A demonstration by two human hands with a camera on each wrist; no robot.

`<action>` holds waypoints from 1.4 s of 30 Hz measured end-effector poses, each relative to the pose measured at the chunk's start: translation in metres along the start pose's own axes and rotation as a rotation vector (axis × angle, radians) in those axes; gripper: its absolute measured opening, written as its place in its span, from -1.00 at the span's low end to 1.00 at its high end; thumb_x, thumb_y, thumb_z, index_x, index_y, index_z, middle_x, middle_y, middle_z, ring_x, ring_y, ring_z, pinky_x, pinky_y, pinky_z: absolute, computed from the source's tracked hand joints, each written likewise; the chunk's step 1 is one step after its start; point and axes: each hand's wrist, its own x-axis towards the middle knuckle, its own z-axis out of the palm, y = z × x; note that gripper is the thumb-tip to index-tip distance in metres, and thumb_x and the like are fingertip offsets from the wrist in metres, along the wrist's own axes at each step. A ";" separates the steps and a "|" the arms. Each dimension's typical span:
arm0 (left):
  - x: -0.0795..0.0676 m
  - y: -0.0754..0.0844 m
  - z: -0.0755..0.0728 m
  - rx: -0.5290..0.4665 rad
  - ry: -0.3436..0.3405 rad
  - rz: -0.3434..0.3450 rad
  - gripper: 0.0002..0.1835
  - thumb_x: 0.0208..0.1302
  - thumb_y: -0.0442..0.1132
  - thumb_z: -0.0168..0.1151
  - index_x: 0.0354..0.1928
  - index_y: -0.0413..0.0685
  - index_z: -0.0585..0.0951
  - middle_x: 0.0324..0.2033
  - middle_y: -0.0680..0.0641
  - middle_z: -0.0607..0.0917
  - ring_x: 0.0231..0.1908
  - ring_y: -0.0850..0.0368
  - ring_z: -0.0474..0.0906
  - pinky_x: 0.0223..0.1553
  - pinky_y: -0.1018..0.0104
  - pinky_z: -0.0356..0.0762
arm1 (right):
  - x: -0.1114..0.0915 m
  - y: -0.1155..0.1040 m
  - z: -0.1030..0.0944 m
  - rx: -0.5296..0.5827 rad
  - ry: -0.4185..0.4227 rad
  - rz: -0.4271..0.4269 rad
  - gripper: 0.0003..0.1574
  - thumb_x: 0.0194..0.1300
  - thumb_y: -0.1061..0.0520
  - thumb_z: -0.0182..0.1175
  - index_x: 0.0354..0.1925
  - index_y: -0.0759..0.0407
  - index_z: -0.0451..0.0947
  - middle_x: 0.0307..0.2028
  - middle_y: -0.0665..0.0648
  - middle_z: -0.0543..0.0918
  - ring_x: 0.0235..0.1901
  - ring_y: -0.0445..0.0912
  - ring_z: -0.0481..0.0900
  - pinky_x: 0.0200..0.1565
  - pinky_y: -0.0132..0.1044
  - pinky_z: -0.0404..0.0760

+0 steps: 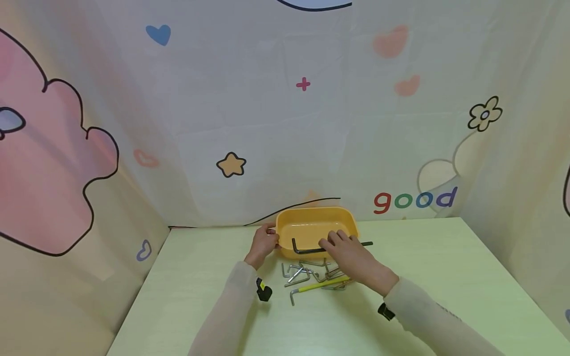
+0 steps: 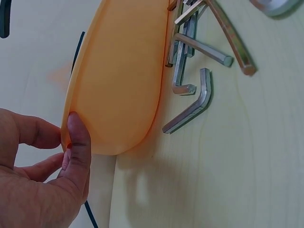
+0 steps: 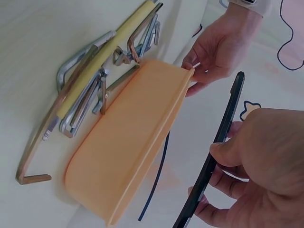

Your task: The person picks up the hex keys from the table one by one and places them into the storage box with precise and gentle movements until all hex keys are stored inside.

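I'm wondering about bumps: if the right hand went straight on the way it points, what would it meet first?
Probably the tub: the right hand, holding the black key, points across it. Height is unclear, so it might pass over.

Head: from six o'clock, we look forward-down, farthest off. Wrist views, close: left from seven, right from five, both facing our shared yellow tray (image 1: 311,231).

– What do we see on the printed cloth (image 1: 254,99)?
– We see one orange star (image 1: 231,164), one blue heart (image 1: 159,35) and the colourful word "good" (image 1: 403,200).
– And below the cloth, we have the pale counter (image 1: 169,301).
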 end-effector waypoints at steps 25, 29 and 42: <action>0.004 -0.005 0.002 -0.015 0.000 -0.008 -0.49 0.26 -0.46 0.03 0.29 -0.25 0.41 -0.18 -0.11 0.45 -0.41 0.19 0.46 -0.26 0.22 0.72 | 0.038 0.018 0.001 0.056 -0.043 0.063 -0.62 0.37 0.37 0.12 0.09 0.08 0.41 -0.21 0.10 0.39 -0.22 0.00 0.28 -0.36 -0.23 0.31; 0.003 -0.005 0.002 -0.017 -0.002 -0.017 -0.49 0.26 -0.46 0.03 0.29 -0.24 0.42 -0.19 -0.10 0.45 -0.41 0.19 0.46 -0.24 0.20 0.72 | 0.044 0.020 0.004 0.056 -0.062 0.062 -0.63 0.38 0.35 0.10 0.10 0.08 0.40 -0.19 0.11 0.40 -0.19 0.01 0.28 -0.34 -0.23 0.28; 0.004 -0.005 0.001 -0.004 0.006 0.008 -0.48 0.23 -0.48 0.03 0.28 -0.28 0.42 -0.21 -0.09 0.44 -0.42 0.19 0.46 -0.29 0.23 0.72 | 0.068 0.025 0.010 0.077 -0.150 0.102 -0.65 0.42 0.36 0.04 0.10 0.09 0.37 -0.13 0.16 0.45 -0.15 0.06 0.35 -0.28 -0.15 0.41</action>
